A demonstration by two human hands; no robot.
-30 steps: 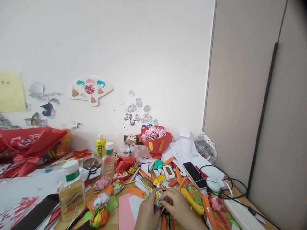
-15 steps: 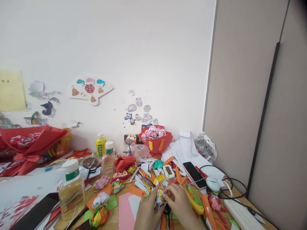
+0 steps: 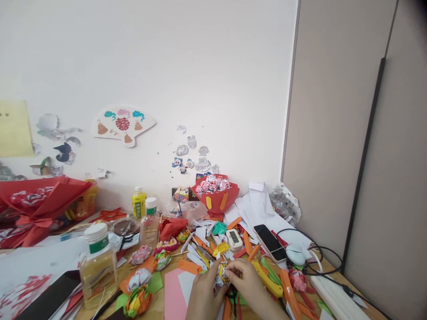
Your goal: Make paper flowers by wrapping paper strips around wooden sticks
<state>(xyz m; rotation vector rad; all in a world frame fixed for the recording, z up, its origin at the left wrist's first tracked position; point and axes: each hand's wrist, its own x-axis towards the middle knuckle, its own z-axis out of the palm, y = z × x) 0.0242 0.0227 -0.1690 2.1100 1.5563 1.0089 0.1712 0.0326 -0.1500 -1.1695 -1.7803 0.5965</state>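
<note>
Low in the middle of the view, my left hand (image 3: 205, 293) curls round a small yellow and white folded paper piece (image 3: 220, 274), its thumb and forefinger on either side. My right hand (image 3: 245, 280) pinches at the right side of the same paper; the fingers partly cover it, so its full shape is hidden. Beneath my left hand lie a pink sheet (image 3: 172, 291) and a white sheet. A yellow utility knife (image 3: 269, 282) rests just right of my right hand. Orange paper strips (image 3: 190, 266) and white scraps surround both hands.
Bottles (image 3: 98, 266) and finished paper flowers (image 3: 137, 300) stand to the left. A red bouquet (image 3: 216, 200) is at the back by the wall. A white timer (image 3: 234, 240), a phone (image 3: 269, 242), a black cable (image 3: 333, 251) and a power strip (image 3: 336, 298) lie on the right.
The whole view has shifted slightly. My right hand's fingers have moved a little at the paper piece, with more yellow showing between the hands. Both hands stay at the same place.
</note>
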